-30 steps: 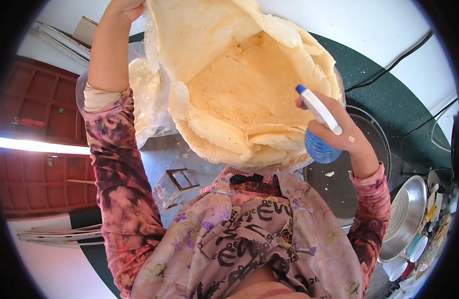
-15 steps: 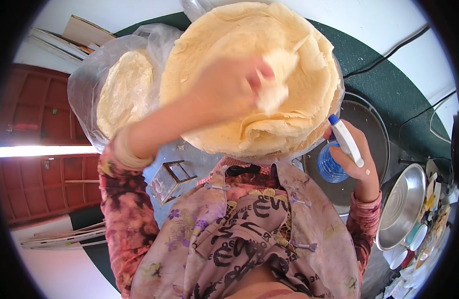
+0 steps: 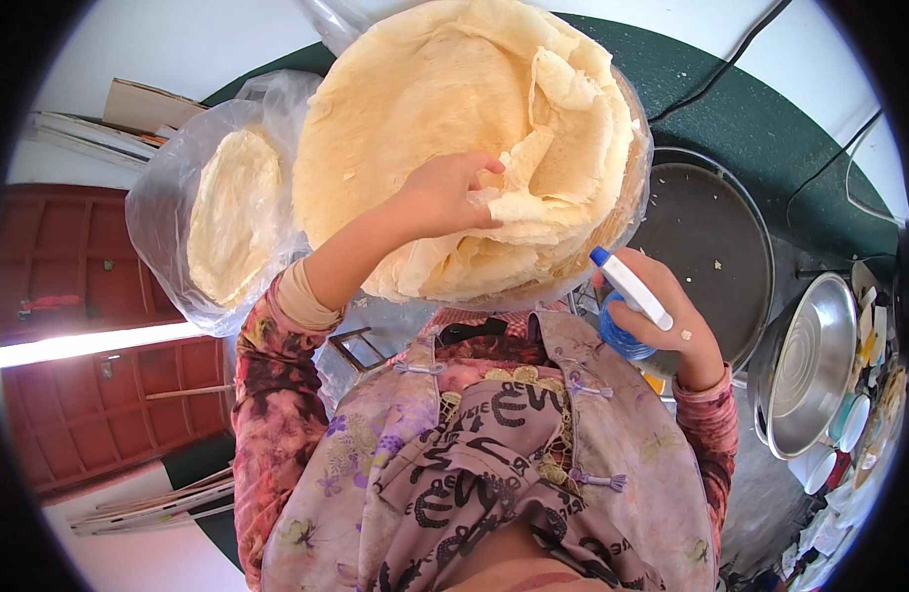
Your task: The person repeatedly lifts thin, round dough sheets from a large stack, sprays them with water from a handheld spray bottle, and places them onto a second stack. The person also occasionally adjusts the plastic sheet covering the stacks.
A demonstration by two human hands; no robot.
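Observation:
My left hand (image 3: 444, 197) is on the front part of a tall round stack of thin, pale flatbreads (image 3: 395, 109), its bent fingers gripping a torn, crumpled edge of the top sheet (image 3: 518, 158). My right hand (image 3: 671, 311) is closed round a blue spray bottle with a white and blue trigger head (image 3: 632, 286), held just below and right of the stack. Left of the stack, a pale flat oval piece (image 3: 232, 217) lies in a clear plastic bag (image 3: 158, 217).
A round dark griddle (image 3: 701, 237) sits right of the stack. Further right are a steel basin (image 3: 809, 365) and cluttered dishes (image 3: 849, 419). Black cables (image 3: 721, 69) run along the wall. Below are a metal stool (image 3: 356, 350) and, leftward, red doors (image 3: 89, 257).
My left hand has come down from holding a lifted sheet high at the left onto the stack; that sheet now lies down. My right hand with the bottle has lowered away from the flatbreads.

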